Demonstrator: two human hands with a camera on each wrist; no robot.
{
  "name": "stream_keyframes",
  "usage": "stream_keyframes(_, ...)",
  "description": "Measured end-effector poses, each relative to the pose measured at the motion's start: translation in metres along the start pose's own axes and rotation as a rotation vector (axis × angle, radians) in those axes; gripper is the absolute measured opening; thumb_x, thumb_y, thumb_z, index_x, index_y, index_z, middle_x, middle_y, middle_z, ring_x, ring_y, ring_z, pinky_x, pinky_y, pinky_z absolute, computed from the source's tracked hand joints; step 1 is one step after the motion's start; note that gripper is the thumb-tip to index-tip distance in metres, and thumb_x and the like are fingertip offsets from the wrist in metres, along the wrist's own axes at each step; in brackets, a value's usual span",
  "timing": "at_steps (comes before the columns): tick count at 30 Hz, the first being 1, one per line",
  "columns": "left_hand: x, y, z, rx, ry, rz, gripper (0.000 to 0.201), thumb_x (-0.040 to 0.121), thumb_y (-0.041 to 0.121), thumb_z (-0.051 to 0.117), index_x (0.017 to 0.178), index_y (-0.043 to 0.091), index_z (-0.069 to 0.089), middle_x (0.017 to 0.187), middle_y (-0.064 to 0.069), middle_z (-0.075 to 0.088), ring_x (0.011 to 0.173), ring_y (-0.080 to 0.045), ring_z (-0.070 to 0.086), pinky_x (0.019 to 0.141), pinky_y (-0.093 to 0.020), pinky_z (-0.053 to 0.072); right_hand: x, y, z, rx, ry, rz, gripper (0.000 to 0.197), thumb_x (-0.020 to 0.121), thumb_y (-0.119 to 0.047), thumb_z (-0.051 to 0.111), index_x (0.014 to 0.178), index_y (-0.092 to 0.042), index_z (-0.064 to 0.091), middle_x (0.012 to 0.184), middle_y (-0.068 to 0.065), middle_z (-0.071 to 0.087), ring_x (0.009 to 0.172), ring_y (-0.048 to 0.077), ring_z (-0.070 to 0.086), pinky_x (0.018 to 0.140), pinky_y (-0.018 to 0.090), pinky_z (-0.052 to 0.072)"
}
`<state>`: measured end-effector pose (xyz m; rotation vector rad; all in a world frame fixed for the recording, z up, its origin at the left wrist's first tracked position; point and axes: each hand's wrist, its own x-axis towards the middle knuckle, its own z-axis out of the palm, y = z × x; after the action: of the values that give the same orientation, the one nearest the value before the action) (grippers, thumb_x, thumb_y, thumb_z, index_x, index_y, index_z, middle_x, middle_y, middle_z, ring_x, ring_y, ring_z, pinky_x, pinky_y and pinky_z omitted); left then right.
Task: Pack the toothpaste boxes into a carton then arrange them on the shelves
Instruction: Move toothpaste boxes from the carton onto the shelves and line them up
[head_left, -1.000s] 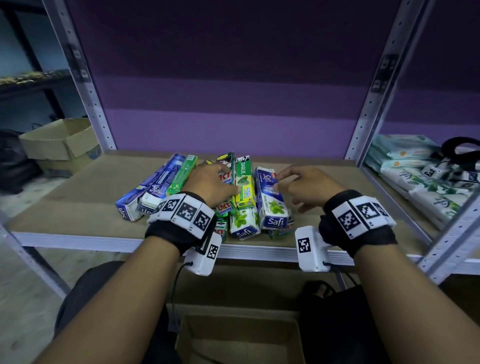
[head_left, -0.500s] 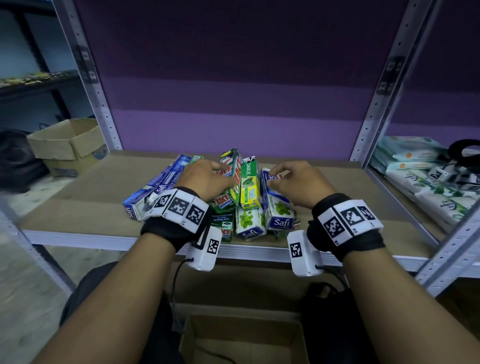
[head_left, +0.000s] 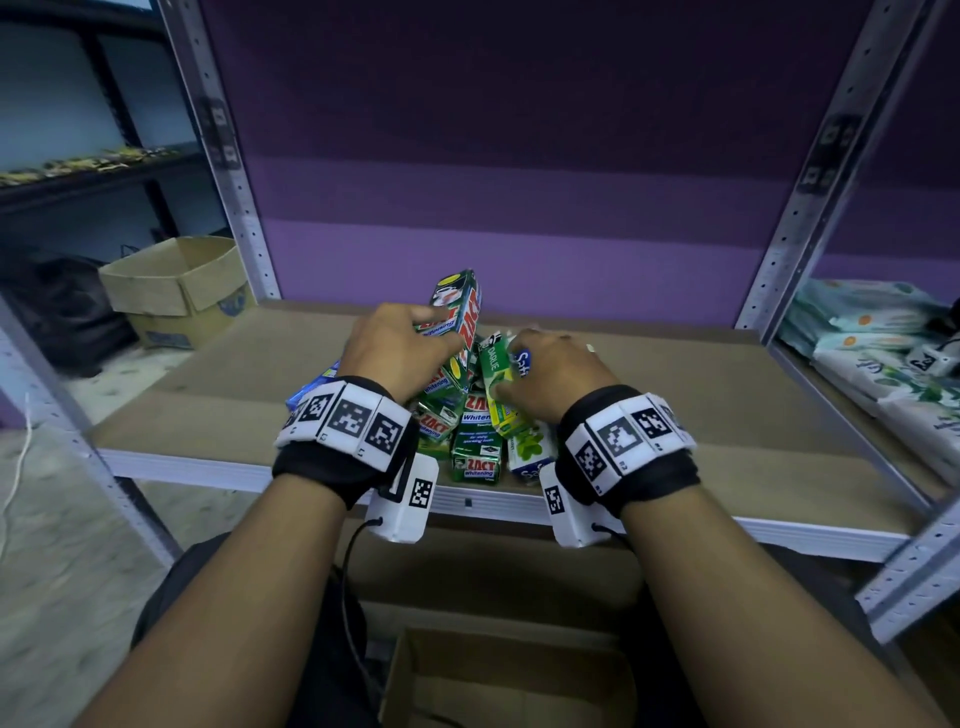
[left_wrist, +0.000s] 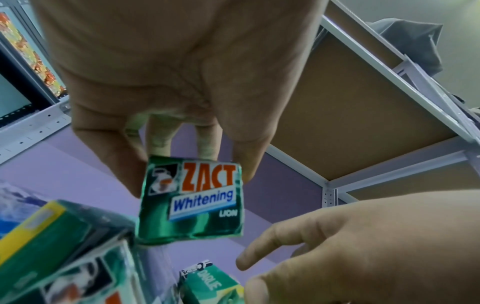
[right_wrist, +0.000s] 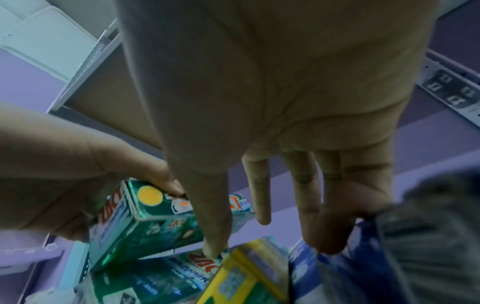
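The left hand (head_left: 397, 349) has lifted a Zact box (head_left: 457, 318) clear of the pile (head_left: 475, 431), fingers and thumb pinching its sides. Just right, the right hand (head_left: 553, 375) has closed in, fingers curling over the Darlie box (head_left: 493, 379). Packing has begun; the carton (head_left: 509, 680) waits below.

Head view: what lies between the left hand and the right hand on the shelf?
In the head view, tilted green ZACT toothpaste boxes and a green-yellow Darlie box lie between the left hand and the right hand.
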<state>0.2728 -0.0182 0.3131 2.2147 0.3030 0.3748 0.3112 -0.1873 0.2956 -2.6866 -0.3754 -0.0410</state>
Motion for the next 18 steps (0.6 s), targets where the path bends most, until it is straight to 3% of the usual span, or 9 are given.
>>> stream_keyframes(5,0.004,-0.008,-0.010,0.035,0.028,0.032,0.045,0.081,0.042,0.073,0.125,0.033,0.067,0.113,0.003,0.073,0.098,-0.016,0.069,0.093,-0.037,0.055,0.001,-0.014,0.012,-0.049,0.002,0.018,0.064,0.078,-0.050,0.075,0.131,-0.022,0.052,0.135,0.010,0.047,0.114,0.029,0.057,0.092,0.037,0.049)
stream_keyframes(10,0.006,-0.018,-0.021,0.113,0.058,0.053,0.043,0.083,0.042,0.071,0.125,0.031,0.067,0.117,0.001,0.072,0.099,-0.017,0.068,0.093,-0.037,0.055,0.001,-0.022,0.019,-0.124,-0.026,0.007,0.051,0.084,-0.024,0.069,0.131,-0.018,0.051,0.130,0.012,0.051,0.108,0.031,0.060,0.089,0.041,0.055)
stream_keyframes(12,0.007,-0.021,-0.026,0.129,0.086,0.054,0.043,0.083,0.042,0.071,0.125,0.032,0.067,0.116,0.001,0.072,0.098,-0.018,0.068,0.094,-0.036,0.054,0.002,-0.022,0.019,-0.082,-0.021,0.023,0.049,0.084,-0.020,0.066,0.130,-0.019,0.052,0.128,0.013,0.052,0.106,0.031,0.061,0.089,0.041,0.055)
stream_keyframes(16,0.010,-0.028,-0.035,0.132,0.139,0.045,0.042,0.083,0.042,0.072,0.123,0.033,0.068,0.116,0.001,0.072,0.098,-0.019,0.068,0.095,-0.035,0.053,0.005,-0.019,0.014,0.113,0.007,0.039,0.041,0.084,-0.028,0.070,0.123,-0.022,0.059,0.124,0.008,0.057,0.096,0.022,0.061,0.085,0.033,0.054)
stream_keyframes(18,0.013,-0.033,-0.040,0.130,0.156,0.030,0.041,0.083,0.041,0.073,0.123,0.032,0.069,0.116,0.000,0.072,0.099,-0.019,0.067,0.096,-0.034,0.053,0.006,-0.021,0.013,0.252,-0.001,0.052,0.043,0.084,-0.028,0.070,0.126,-0.024,0.059,0.121,0.002,0.058,0.094,0.021,0.065,0.083,0.038,0.058)
